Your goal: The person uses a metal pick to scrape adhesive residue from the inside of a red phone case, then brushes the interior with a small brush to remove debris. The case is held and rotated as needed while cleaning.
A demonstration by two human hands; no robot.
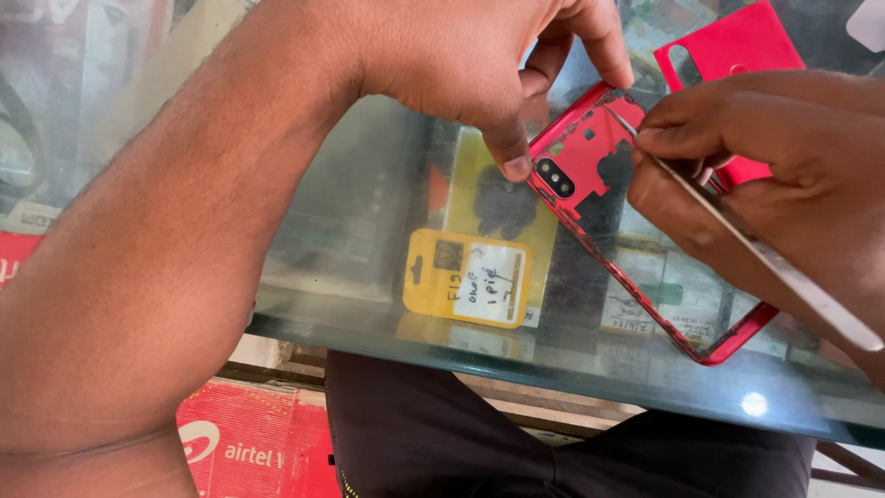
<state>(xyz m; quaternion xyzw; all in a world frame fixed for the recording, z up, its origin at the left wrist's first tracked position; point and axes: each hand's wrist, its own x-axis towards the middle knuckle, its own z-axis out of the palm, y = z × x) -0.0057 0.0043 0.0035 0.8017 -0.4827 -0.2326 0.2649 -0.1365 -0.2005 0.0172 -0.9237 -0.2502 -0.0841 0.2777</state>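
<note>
Near the front edge of the glass counter (369, 323), a red phone frame (590, 166) is pinned at its camera end by the left hand (470, 55), thumb and forefinger pinched on it. Metal tweezers (756, 249) are gripped in the right hand (784, 157) (tip touching the frame). A red back cover (728, 46) lies behind.

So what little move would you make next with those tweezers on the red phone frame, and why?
Probably ease the tweezers tip slightly further under the edge near the camera cutout. The right hand has the tip at the red phone frame, while the left hand pinches its top end.
</note>
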